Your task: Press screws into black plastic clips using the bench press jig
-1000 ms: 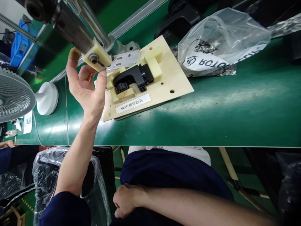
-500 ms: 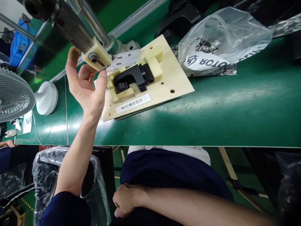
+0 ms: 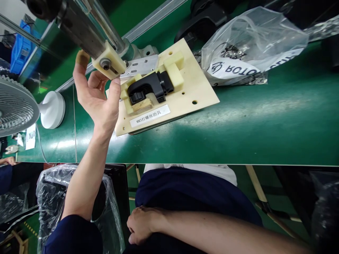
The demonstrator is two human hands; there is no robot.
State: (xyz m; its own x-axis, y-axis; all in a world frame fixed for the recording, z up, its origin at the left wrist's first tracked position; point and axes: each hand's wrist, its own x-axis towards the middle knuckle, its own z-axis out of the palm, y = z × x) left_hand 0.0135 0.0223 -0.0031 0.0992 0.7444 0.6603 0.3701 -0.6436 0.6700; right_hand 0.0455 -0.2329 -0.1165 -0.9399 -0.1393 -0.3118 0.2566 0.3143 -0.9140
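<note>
My left hand (image 3: 99, 98) is raised at the cream-coloured block (image 3: 109, 63) on the end of a dark metal press shaft (image 3: 82, 33). Its thumb tip meets the block's lower edge and some fingers curl behind it, so whatever they pinch is hidden. One finger wears a tan finger cot (image 3: 82, 58) and sticks up. Just below and right, a black curved plastic part (image 3: 148, 86) lies in a cream fixture plate (image 3: 198, 93) with a white label (image 3: 150, 115). My right hand (image 3: 143, 224) rests in my lap, fingers curled in, with no object showing.
Right of the plate, a clear plastic bag (image 3: 251, 46) holds small metal pieces, with black parts (image 3: 203, 21) behind it. A white fan (image 3: 16, 106) stands left on the green bench (image 3: 251, 130). Below it is a plastic-lined bin (image 3: 55, 176). Another person's hand (image 3: 10, 161) shows far left.
</note>
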